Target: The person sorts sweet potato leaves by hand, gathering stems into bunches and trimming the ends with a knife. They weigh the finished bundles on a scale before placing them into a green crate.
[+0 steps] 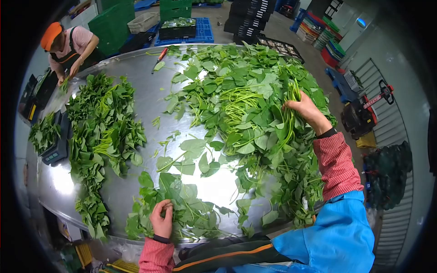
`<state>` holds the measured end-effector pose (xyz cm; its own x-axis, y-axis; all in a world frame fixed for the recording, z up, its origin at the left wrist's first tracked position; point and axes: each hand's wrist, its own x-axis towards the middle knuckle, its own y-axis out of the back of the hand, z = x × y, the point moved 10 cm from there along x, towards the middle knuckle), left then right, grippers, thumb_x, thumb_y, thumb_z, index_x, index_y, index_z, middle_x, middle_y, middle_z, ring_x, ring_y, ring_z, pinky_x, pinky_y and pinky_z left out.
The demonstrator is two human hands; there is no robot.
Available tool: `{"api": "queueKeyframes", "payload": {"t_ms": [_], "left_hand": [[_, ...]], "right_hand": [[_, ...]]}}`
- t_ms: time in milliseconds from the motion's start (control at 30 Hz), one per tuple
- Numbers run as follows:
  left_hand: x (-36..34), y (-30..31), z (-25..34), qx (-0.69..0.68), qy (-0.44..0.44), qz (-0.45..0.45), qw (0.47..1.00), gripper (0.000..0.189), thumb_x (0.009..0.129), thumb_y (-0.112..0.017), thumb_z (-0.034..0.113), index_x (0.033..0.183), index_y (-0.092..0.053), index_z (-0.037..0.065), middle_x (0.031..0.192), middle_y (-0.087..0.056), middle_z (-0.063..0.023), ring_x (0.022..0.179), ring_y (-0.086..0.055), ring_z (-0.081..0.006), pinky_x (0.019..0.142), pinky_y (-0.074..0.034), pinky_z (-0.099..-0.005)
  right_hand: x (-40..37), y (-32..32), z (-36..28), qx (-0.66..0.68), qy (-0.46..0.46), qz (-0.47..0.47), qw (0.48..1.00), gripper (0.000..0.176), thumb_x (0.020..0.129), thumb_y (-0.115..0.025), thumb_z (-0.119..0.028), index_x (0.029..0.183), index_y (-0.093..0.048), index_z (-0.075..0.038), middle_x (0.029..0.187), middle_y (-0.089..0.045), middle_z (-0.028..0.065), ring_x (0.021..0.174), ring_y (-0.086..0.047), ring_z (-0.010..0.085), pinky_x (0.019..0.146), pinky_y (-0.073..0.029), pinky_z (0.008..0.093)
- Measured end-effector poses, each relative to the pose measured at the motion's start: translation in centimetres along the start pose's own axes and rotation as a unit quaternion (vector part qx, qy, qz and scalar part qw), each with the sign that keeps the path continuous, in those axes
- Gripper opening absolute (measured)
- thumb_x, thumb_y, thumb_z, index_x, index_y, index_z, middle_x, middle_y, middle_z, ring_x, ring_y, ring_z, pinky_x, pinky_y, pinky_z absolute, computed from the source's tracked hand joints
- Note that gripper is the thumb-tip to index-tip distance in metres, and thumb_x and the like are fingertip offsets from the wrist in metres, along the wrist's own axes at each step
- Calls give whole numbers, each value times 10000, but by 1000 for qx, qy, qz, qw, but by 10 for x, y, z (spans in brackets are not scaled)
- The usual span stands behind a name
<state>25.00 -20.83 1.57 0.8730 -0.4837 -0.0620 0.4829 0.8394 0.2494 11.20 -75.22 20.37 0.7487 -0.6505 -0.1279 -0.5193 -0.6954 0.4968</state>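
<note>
My right hand (307, 109) is closed around a bunch of long-stemmed leafy greens (289, 119), which look like sweet potato leaves. The bunch is at the right side of a big heap of the same greens (236, 102), its pale stems pointing several ways. Near the table's front edge, my left hand (161, 219) has its fingers curled in and the thumb against them. It is at a smaller pile of loose leaves (182, 200); whether a stem is pinched in it I cannot make out. Single leaves (193, 148) lie scattered between pile and heap.
Bundled greens (102, 132) form a long row on the metal table (152, 98). A dark crate of greens (57, 143) stands at the left edge. A red-handled tool (162, 54) lies at the back. Another person (73, 45) handles greens at the far left corner.
</note>
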Motion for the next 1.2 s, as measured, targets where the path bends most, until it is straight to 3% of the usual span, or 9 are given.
{"api": "queueKeyframes", "payload": {"t_ms": [200,300,333,433,567,667,767,900,1200], "left_hand": [[4,-20,0,-26,8,-37,999,193,842,-592,-56,1032,-623,-36,933,-634,-81,850,-645,-130,770,-499,-240],[3,-27,6,-3,-3,-54,999,188,846,-589,-57,1030,-622,-37,934,-634,-80,851,-649,-133,768,-501,-241],[2,-29,5,-7,6,-54,999,185,846,-589,-56,1027,-622,-42,930,-636,-82,845,-653,-136,765,-502,-240],[1,-34,-1,-28,23,-49,998,187,843,-590,-60,1026,-622,-45,928,-637,-87,834,-653,-135,764,-501,-237],[-4,-39,2,-7,20,-37,999,186,828,-616,-36,1013,-637,-36,899,-651,-90,815,-653,-141,749,-503,-245],[-7,-35,-5,-5,27,-31,999,195,841,-605,-38,1034,-626,-42,907,-661,-82,832,-653,-137,764,-504,-245],[-11,-32,-17,-13,53,-20,998,195,839,-603,-47,1032,-626,-49,911,-659,-86,838,-660,-139,765,-507,-240],[-5,-39,-15,-1,52,-24,998,206,852,-608,-35,1058,-617,-44,909,-673,-68,843,-643,-113,775,-502,-234],[-7,-41,-12,1,52,-31,998,217,852,-611,-27,1068,-618,-37,920,-677,-66,840,-639,-105,767,-499,-230]], "right_hand": [[-2,-32,-23,-173,62,-4,983,565,746,-649,-112,1240,-424,45,894,-608,95,824,-585,207,786,-474,321],[-15,-51,-76,-470,142,48,870,497,719,-629,-76,1165,-443,37,814,-640,180,790,-624,353,748,-486,423],[-24,-64,-107,-494,255,82,827,357,687,-603,-40,1019,-479,1,739,-618,191,772,-602,400,700,-473,479],[7,-98,-114,-523,343,67,777,431,656,-628,-5,1067,-501,-14,743,-595,195,724,-596,372,649,-475,454],[94,-153,-27,-508,316,-16,801,284,650,-623,-48,914,-522,-44,811,-609,152,811,-599,352,714,-486,422],[103,-171,-22,-552,266,-37,789,396,616,-676,-96,986,-543,-49,1049,-537,149,1028,-546,325,879,-449,429],[112,-168,-23,-571,225,-69,787,447,661,-662,-99,1089,-537,-69,1103,-538,131,1085,-536,318,914,-442,420],[118,-165,-24,-546,195,-52,813,500,670,-661,-105,1145,-506,-85,1081,-556,122,1087,-540,303,922,-423,458],[90,-168,-43,-562,329,27,759,314,657,-673,-105,958,-583,-93,948,-562,77,987,-553,275,902,-408,446]]}}
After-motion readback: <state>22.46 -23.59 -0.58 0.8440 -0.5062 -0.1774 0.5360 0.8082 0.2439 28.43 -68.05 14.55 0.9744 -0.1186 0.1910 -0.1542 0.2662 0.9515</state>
